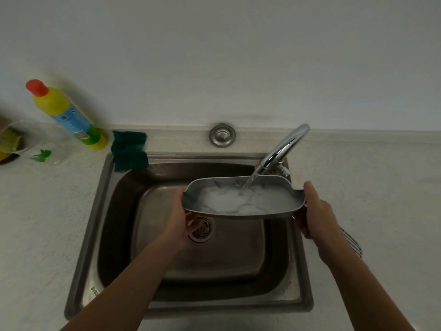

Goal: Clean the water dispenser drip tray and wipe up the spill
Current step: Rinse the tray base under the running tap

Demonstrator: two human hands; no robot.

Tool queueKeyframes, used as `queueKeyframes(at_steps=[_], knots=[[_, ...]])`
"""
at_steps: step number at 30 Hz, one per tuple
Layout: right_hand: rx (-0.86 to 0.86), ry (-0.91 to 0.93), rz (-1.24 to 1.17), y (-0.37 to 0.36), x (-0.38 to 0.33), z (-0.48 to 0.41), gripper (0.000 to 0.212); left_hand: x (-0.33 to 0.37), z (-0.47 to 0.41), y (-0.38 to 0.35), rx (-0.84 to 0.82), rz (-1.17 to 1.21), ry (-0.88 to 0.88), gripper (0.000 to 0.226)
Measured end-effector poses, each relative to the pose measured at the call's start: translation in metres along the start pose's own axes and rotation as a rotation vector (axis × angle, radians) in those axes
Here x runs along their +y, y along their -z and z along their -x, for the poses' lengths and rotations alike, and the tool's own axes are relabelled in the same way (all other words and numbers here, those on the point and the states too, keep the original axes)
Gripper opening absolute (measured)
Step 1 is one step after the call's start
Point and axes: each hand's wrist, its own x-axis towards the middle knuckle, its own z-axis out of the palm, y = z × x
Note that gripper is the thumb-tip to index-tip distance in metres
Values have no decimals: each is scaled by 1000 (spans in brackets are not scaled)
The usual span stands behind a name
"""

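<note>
The drip tray (243,199) is held level over the stainless steel sink (100,211), toward the basin's rear right, directly below the faucet (284,146). A stream of water (249,185) falls from the spout into the tray's right half; the tray interior is covered with foamy water.

The left hand (177,216) grips the tray's left end, thumb on the rim and fingers curled beneath. The right hand (317,213) grips the tray's right end, thumb lying along the rim and fingers wrapped under the edge. Both hands are closed on the tray.

The drain strainer (201,229) is visible in the basin floor below the tray's left end, partly behind the left hand.

A green scouring pad (130,149) lies across the sink's rear left corner, half on the countertop (47,211). Just left of it, a yellow detergent bottle with a red cap (64,113) stands near the rear edge of the countertop. A round metal fitting (222,134) is set into the countertop behind the sink. Blurred clear items sit at the countertop's far left edge; what they are cannot be told.
</note>
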Motion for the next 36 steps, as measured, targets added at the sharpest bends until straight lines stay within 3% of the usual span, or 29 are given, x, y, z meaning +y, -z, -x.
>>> queueKeyframes(at_steps=[5,10,12,17,19,23,25,30,33,36], knots=[[113,178,205,21,-5,7,66,-10,-3,-22,-62,-233,55,32],[124,214,243,29,10,14,49,-6,2,-38,-80,-189,68,35],[112,129,186,31,23,10,53,-3,5,-31,-88,-225,2,34],[-22,-295,-131,19,50,-4,58,16,17,-2,-38,-304,-174,34],[-77,-360,-175,7,56,-8,62,25,21,14,-7,-381,-259,33],[-119,-391,-82,-20,58,-22,83,40,26,47,22,-538,-301,62],[-156,-406,-62,-34,55,-31,84,47,30,62,6,-602,-314,50],[-212,-455,-147,-64,45,-43,46,62,45,86,39,-663,-457,39],[-193,-463,-217,-80,28,-50,36,67,53,92,66,-615,-539,38],[-198,-362,-289,-84,12,-48,34,60,52,95,86,-439,-511,19]])
